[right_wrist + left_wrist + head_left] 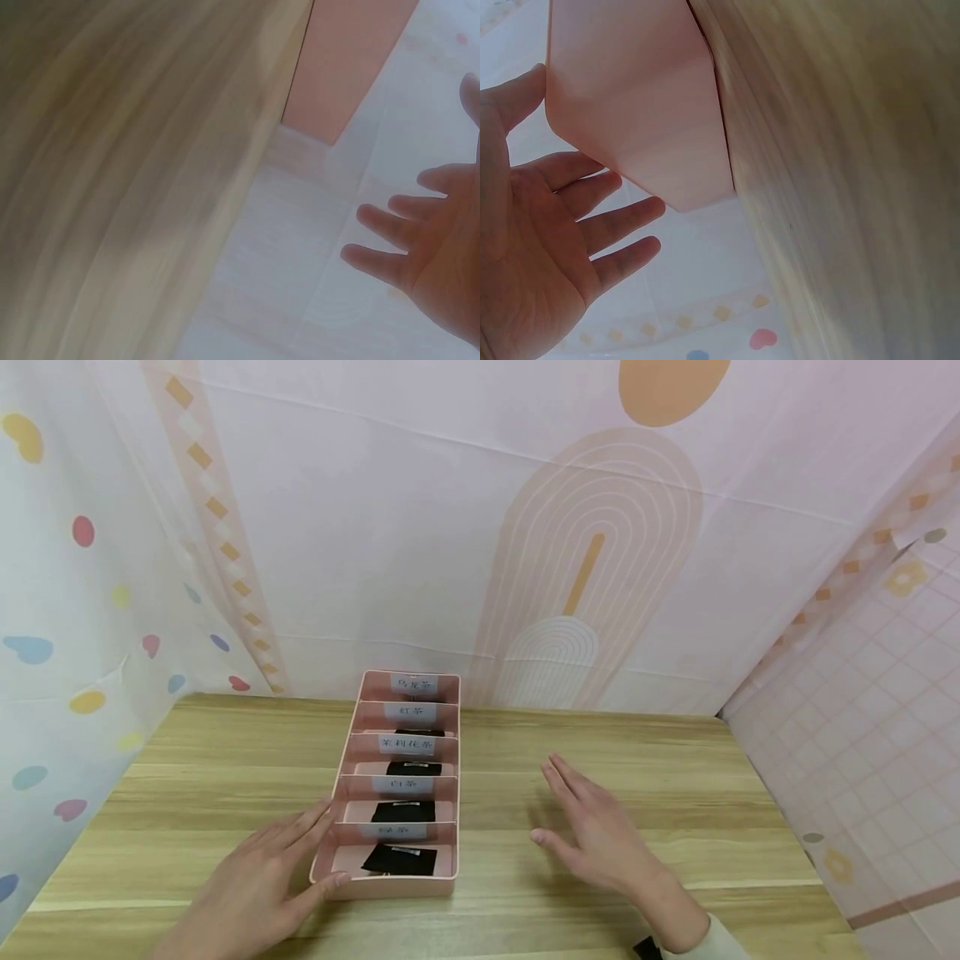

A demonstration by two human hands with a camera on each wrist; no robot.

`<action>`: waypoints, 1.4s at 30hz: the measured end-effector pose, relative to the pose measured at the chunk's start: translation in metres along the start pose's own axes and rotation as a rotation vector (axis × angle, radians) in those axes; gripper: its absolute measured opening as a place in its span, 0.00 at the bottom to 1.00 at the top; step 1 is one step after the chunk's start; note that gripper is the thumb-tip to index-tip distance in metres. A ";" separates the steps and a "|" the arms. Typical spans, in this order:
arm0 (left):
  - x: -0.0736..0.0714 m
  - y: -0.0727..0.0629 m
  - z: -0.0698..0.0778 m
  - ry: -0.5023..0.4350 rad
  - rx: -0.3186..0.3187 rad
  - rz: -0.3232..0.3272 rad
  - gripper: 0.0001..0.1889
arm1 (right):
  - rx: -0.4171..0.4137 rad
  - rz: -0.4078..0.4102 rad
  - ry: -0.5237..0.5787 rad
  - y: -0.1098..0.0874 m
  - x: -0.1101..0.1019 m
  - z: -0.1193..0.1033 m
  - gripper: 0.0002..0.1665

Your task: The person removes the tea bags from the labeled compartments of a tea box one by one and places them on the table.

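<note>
A long pink organizer box (397, 887) with several compartments stands on the table, its narrow end toward me. Handwritten labels in Chinese mark the compartments, the nearest label (393, 832) reading green tea. In that front compartment lies a flat black packet (401, 860); another black packet (403, 812) is in the compartment behind it, and more show farther back. My left hand (258, 877) rests at the box's near left corner, thumb by the front rim and fingers extended along the left side. To the right of the box, my right hand (600, 831) hovers with fingers straight, holding nothing.
Part of a black item (647, 948) shows beside my right sleeve at the lower edge. The wooden table (510, 910) meets a patterned cloth backdrop (390, 527) behind the box, and cloth also hangs at both sides.
</note>
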State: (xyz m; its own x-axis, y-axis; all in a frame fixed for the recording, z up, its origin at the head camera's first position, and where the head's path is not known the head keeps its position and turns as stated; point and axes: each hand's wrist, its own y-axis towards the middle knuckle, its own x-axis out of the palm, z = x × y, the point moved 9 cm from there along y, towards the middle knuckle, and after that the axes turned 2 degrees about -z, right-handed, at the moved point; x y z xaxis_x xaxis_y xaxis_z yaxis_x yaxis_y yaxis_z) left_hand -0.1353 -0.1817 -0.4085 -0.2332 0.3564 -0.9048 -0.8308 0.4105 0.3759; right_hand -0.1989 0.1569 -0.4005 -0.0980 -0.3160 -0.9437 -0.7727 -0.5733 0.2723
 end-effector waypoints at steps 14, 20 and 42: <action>-0.002 0.000 0.001 0.000 -0.010 -0.007 0.38 | -0.054 -0.015 0.011 0.007 0.003 -0.023 0.50; 0.000 0.000 0.000 0.005 -0.019 -0.014 0.39 | -0.067 -0.044 0.044 0.011 0.007 -0.034 0.49; -0.002 -0.001 0.003 0.007 0.002 0.021 0.39 | -0.274 -0.042 0.047 0.027 0.019 -0.104 0.45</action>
State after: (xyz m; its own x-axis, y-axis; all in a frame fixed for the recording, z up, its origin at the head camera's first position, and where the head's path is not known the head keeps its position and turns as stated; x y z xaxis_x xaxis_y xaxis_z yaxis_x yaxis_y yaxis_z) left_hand -0.1328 -0.1803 -0.4067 -0.2545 0.3589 -0.8980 -0.8249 0.4042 0.3953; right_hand -0.1564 0.0568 -0.3915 -0.0354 -0.3181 -0.9474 -0.5766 -0.7678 0.2794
